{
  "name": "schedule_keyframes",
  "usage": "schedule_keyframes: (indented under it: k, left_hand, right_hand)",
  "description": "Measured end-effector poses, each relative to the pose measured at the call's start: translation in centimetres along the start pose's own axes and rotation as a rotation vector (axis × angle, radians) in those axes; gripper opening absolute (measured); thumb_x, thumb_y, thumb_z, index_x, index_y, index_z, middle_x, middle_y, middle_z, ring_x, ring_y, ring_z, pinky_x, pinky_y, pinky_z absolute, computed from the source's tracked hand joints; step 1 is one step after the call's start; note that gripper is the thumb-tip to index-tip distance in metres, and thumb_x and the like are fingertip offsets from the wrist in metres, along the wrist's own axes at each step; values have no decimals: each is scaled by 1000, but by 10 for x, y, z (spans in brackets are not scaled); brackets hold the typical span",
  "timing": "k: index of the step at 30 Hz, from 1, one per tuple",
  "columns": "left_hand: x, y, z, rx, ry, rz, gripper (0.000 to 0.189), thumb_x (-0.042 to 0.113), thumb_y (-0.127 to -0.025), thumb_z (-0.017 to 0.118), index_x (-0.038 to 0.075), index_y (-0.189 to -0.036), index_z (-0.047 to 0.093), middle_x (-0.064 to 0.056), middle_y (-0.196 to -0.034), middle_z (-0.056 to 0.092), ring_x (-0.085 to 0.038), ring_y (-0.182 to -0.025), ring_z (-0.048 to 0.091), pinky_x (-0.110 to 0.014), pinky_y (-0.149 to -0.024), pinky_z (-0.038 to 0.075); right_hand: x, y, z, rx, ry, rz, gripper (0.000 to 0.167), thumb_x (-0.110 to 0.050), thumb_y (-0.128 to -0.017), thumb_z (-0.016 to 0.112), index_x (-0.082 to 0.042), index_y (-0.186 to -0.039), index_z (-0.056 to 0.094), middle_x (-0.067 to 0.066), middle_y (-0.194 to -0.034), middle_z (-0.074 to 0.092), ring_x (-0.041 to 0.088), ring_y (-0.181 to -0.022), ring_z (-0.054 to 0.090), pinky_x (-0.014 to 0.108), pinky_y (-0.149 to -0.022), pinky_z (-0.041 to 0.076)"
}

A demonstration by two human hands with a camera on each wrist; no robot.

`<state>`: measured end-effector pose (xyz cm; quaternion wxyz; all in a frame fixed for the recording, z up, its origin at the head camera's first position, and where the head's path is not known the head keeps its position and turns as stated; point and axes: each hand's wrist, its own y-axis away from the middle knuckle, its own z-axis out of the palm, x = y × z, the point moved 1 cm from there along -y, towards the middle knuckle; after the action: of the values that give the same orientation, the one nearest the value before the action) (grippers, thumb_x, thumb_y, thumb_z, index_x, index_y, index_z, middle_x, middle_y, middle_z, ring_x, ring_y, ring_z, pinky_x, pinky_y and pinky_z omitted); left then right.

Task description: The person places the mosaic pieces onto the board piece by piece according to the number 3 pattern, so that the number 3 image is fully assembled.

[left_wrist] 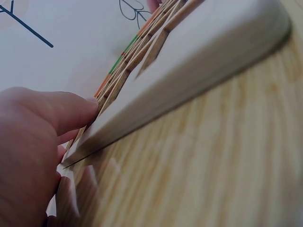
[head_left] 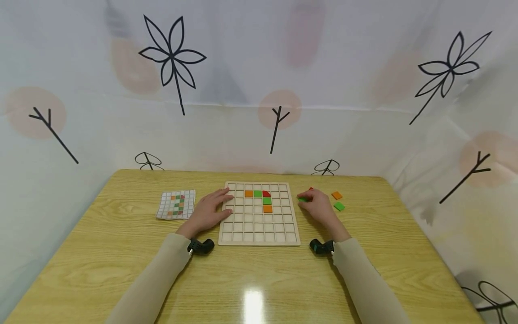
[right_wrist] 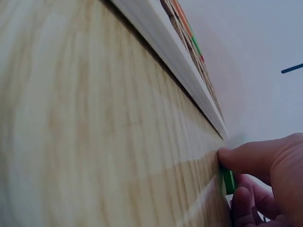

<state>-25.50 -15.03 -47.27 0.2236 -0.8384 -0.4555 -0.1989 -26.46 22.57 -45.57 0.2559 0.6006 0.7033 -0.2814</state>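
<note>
Pinching a green tile (head_left: 302,199), the right hand (head_left: 317,207) holds it just right of the board (head_left: 258,227) at the frame's lower centre; the left hand (head_left: 207,210), fingers spread, touches its left edge.

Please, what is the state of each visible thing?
Board: partly filled with five tiles
Left hand: touching board's left edge
Right hand: pinching a green tile
Printed card: left of board
Loose orange tile: off board
Loose green tile: off board
Loose red tile: mostly hidden
</note>
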Motion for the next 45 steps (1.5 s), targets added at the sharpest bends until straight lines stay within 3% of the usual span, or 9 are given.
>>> schedule_keyframes:
  k: [11, 28, 45]
  left_hand:
    - [3, 1, -1, 4, 13, -10, 51, 34, -100, 62, 11, -145, 54, -8, -160, 33, -32, -147, 25, -61, -115, 19]
    - [1, 0, 1, 14, -3, 8, 51, 34, -100, 61, 10, -145, 54, -9, -160, 33, -33, -147, 26, -63, -114, 20]
    - [1, 1, 0, 9, 0, 3, 52, 34, -100, 61, 11, -145, 53, -8, -160, 33, -33, -147, 25, -62, -114, 19]
  right_hand:
    - [3, -1, 1, -18, 17, -23, 27, -1, -92, 65, 2, -119, 72, 19, -115, 60, 32, -101, 60, 46, -85, 52]
    - [10, -2, 3, 6, 5, -15, 25, -8, -92, 71, -2, -116, 73, 13, -105, 61, 26, -90, 56, 36, -75, 47]
    - [7, -1, 2, 11, -35, 6, 26, -10, -90, 72, -3, -116, 73, 11, -100, 61, 25, -87, 55, 36, -73, 47]
